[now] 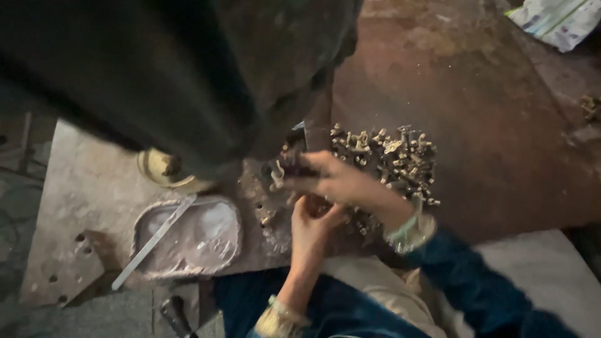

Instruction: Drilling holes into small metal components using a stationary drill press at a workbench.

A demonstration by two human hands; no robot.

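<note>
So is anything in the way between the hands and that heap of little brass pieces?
Nothing visible. The right hand already reaches over the near edge of the heap of small brass pieces, gripping a piece or two, and the left hand sits just below it.

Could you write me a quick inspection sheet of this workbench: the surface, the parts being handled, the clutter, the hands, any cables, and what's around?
Surface: worn grey metal plate with holes near its left corner.
Job's things: heap of small brass-coloured metal parts behind the hands.
Clutter: shallow oval tray with whitish residue, a flat metal strip lying across it; a round yellowish tin beside it.
Hands: right hand reaches left and grips a small part; left hand rises below it, fingers curled, contents too blurred to tell.
Cables: nothing seen.
Surroundings: large dark machine body overhead; rusty brown floor; printed sack top right.
</note>
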